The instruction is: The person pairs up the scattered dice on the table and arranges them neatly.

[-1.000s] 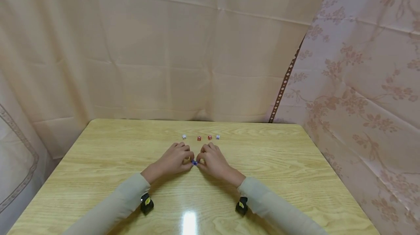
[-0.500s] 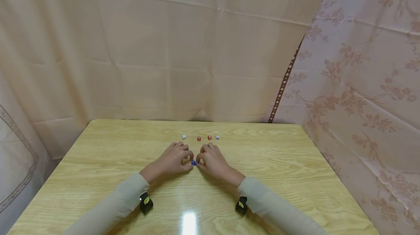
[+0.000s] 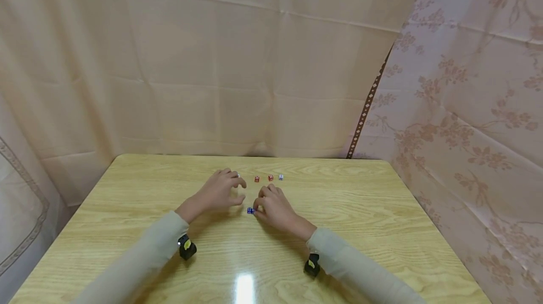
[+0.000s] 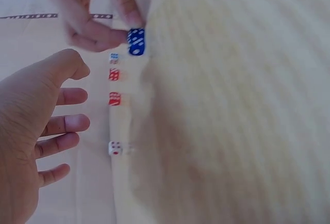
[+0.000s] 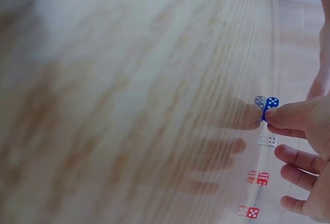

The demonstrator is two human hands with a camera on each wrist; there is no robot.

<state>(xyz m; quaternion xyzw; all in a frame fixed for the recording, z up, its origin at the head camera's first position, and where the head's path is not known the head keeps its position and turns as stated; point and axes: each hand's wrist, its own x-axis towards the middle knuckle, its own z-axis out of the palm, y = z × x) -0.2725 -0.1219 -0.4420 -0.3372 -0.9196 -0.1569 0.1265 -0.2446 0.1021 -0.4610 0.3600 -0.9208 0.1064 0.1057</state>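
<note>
Two blue dice (image 3: 249,210) with white dots sit side by side near the middle of the wooden table (image 3: 169,257). My right hand (image 3: 275,209) pinches the right-hand one between thumb and index finger; the fingertips cover part of it. In the left wrist view the blue dice (image 4: 136,41) look pressed together. My left hand (image 3: 217,191) is off the dice, fingers and thumb spread apart with nothing between them. It hovers left of the blue pair, close to a white die (image 3: 238,176) that it partly hides in the head view.
Behind the hands, a red die (image 3: 256,179), a second red die (image 3: 270,177) and a white die (image 3: 281,177) stand in a loose row with the partly hidden one. A beige curtain (image 3: 212,82) hangs past the table's far edge; a floral cloth (image 3: 475,153) hangs at the right.
My left hand has let go of the left blue die and moved away from it, back and to the left, its fingers spreading. The right hand and the blue dice stay put.
</note>
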